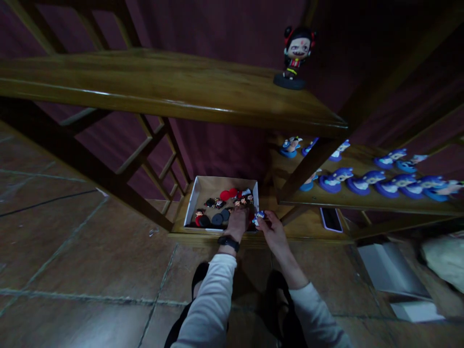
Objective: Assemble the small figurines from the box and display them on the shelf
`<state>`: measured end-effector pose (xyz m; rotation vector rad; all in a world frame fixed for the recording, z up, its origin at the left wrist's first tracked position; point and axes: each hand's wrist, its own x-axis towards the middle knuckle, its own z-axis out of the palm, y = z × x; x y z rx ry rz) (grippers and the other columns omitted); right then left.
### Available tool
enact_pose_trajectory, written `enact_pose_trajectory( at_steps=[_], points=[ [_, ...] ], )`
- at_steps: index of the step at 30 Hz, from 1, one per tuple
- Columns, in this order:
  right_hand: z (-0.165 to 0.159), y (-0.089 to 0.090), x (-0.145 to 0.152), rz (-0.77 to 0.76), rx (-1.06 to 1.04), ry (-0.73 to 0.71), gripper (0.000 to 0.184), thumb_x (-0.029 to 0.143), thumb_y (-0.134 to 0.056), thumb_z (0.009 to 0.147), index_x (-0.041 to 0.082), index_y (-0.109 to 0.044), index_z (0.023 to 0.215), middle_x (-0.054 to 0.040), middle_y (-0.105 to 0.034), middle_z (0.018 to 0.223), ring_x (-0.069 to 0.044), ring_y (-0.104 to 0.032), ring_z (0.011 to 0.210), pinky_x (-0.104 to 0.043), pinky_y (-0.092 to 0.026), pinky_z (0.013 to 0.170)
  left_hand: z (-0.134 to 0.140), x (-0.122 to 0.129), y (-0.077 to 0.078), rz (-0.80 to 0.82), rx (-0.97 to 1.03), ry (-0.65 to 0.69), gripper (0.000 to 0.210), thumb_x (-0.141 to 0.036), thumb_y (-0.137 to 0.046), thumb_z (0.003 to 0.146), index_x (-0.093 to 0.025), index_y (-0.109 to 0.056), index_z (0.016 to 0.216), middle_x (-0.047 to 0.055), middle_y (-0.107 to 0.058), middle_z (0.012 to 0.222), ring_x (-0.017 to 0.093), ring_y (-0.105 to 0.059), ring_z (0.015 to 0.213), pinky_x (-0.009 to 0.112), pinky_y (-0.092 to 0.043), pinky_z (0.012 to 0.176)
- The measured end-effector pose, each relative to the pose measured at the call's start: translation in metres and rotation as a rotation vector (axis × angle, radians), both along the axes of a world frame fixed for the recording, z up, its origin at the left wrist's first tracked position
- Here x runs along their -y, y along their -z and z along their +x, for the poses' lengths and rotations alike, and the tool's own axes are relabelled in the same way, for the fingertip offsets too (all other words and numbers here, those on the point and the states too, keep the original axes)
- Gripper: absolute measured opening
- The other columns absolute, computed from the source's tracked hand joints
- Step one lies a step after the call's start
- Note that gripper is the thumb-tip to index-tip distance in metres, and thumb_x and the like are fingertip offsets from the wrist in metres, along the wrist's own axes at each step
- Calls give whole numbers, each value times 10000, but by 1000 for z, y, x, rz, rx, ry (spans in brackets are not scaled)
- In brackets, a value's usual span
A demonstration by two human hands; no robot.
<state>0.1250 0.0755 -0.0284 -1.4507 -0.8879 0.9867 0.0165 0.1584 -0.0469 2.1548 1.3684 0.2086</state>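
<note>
A white cardboard box (192, 202) stands on the bottom shelf, with small red and black figurines and round bases lying inside. My left hand (239, 217), with a dark watch on its wrist, reaches into the right part of this box among the figurines. Its fingertips are hidden, so I cannot tell whether they grip anything. Just outside the box's right edge, my right hand (272, 229) pinches a small blue-and-white figurine (259, 218) between thumb and fingers. Grey round bases (217, 219) and a red-clad figurine (199, 213) lie left of my left hand.
A black-haired figurine (295, 53) stands on the upper wooden shelf (163, 87). Several blue figurines (366, 181) line the middle shelf at right. A phone (331, 219) lies on the bottom shelf. Wooden posts frame the unit; a white box (416, 311) is on the tiled floor.
</note>
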Motion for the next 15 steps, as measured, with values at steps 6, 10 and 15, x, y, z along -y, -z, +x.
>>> enact_pose_trajectory(
  at_steps=[6,10,15],
  points=[
    [-3,-7,2,2,-147,4,422,472,-645,671,237,-568,1012,-11,-630,923,-148,-605,769,-320,-567,676,3,2,5,35,-16,-39,279,-85,-503,764,-124,-569,1033,178,-600,1100,236,-527,1094,349,-385,920],
    [-3,-10,3,20,-172,-11,369,460,-658,664,234,-565,940,-3,-626,888,-151,-606,783,-329,-567,700,3,4,-2,-28,49,-88,279,-115,-492,790,-133,-565,1059,152,-649,984,227,-593,980,331,-422,861],
    [-2,-8,3,49,-139,-18,355,447,-654,683,223,-558,942,-10,-616,896,-152,-591,775,-322,-551,700,-5,3,-14,-110,267,-282,241,-81,-516,728,-135,-646,924,102,-679,884,211,-624,892,316,-470,808]
  ],
)
